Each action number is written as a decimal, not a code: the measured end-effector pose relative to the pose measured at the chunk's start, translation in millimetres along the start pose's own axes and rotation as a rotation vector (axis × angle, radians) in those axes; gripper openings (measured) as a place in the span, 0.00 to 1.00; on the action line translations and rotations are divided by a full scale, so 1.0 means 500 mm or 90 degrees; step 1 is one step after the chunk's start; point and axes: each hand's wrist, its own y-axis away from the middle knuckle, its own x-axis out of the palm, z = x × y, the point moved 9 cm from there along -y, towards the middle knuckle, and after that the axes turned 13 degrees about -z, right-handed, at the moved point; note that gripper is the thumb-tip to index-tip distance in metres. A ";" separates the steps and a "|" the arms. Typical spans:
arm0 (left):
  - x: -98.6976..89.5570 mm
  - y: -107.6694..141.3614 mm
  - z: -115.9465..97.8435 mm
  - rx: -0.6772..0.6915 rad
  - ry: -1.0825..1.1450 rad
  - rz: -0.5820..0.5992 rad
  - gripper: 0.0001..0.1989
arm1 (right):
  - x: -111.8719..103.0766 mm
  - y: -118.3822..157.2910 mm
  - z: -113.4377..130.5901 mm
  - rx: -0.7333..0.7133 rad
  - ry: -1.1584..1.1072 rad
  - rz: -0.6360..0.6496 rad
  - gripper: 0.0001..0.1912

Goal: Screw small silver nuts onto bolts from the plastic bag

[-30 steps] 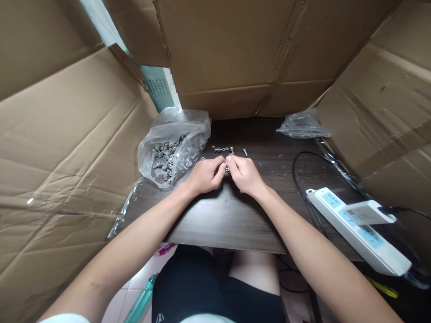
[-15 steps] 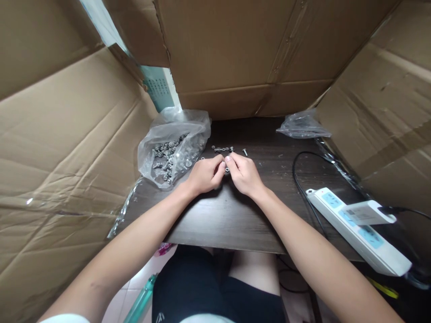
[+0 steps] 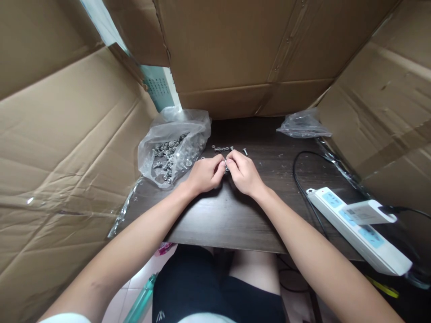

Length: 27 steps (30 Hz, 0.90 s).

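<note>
My left hand and my right hand meet fingertip to fingertip above the dark table. Both are closed in a pinch around a tiny metal piece, mostly hidden by the fingers. A small nut shows just below the fingertips. Beyond the hands lie several small nuts and screws, with a single screw to their right. Left of my left hand, an open clear plastic bag holds many metal fasteners.
Cardboard walls surround the dark table. A clear bag lies at the back right. A white power strip with a black cable occupies the right side. A green bottle is below, left.
My right fingertips have shifted slightly at the pinch, and a little more of the small metal piece shows between the hands. My left hand has hardly moved.
</note>
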 end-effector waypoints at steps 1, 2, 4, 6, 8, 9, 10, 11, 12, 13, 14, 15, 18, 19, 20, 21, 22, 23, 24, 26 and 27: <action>0.000 0.000 0.000 0.001 0.000 0.001 0.13 | -0.001 0.000 0.000 0.000 0.000 -0.002 0.09; 0.001 0.001 -0.001 0.002 0.002 0.001 0.13 | -0.002 -0.001 0.000 0.002 0.000 -0.005 0.07; 0.001 0.001 -0.001 0.003 0.007 0.001 0.12 | -0.003 -0.002 -0.001 0.008 -0.003 -0.008 0.05; 0.001 0.001 -0.001 0.003 0.013 -0.003 0.12 | -0.004 -0.002 -0.002 0.012 -0.008 -0.009 0.04; 0.001 0.001 -0.001 0.002 0.022 -0.005 0.12 | -0.004 -0.002 -0.004 0.020 -0.011 -0.004 0.04; 0.002 0.001 -0.001 0.002 0.029 -0.006 0.12 | -0.003 -0.001 -0.005 0.026 -0.011 -0.001 0.05; 0.002 0.001 -0.002 0.004 0.037 -0.007 0.12 | -0.003 -0.001 -0.006 0.031 -0.011 0.003 0.06; 0.001 0.000 -0.003 0.007 0.045 -0.010 0.11 | -0.003 -0.001 -0.007 0.036 -0.011 0.006 0.07; 0.001 0.000 -0.004 0.012 0.051 -0.014 0.11 | -0.003 -0.001 -0.007 0.038 -0.010 0.008 0.08; 0.000 -0.001 -0.006 0.016 0.056 -0.018 0.11 | -0.003 -0.001 -0.007 0.038 -0.009 0.009 0.10; -0.001 -0.001 -0.007 0.020 0.058 -0.022 0.10 | -0.003 -0.001 -0.007 0.038 -0.007 0.010 0.11; -0.001 -0.001 -0.007 0.023 0.058 -0.026 0.10 | -0.003 -0.001 -0.007 0.040 -0.003 0.011 0.13; -0.001 -0.001 -0.007 0.027 0.056 -0.029 0.09 | 0.000 -0.001 -0.010 0.047 0.018 0.019 0.16; -0.001 -0.001 -0.007 0.028 0.056 -0.029 0.09 | 0.000 -0.001 -0.011 0.049 0.025 0.020 0.16; 0.000 -0.001 -0.007 0.029 0.056 -0.029 0.09 | 0.000 -0.001 -0.011 0.049 0.031 0.019 0.17; 0.000 -0.001 -0.007 0.030 0.056 -0.030 0.09 | 0.000 -0.002 -0.011 0.049 0.035 0.018 0.17; 0.000 -0.001 -0.007 0.031 0.056 -0.031 0.09 | 0.000 -0.002 -0.011 0.049 0.037 0.017 0.18; -0.001 -0.001 -0.007 0.030 0.056 -0.032 0.09 | -0.001 -0.002 -0.012 0.051 0.039 0.015 0.18; -0.001 -0.001 -0.007 0.029 0.055 -0.032 0.09 | -0.001 -0.002 -0.012 0.053 0.041 0.014 0.18; 0.000 -0.001 -0.005 0.021 0.050 -0.026 0.09 | -0.001 -0.001 -0.012 0.057 0.045 0.014 0.19; 0.001 -0.001 -0.004 0.016 0.046 -0.021 0.09 | -0.001 0.000 -0.013 0.058 0.047 0.014 0.19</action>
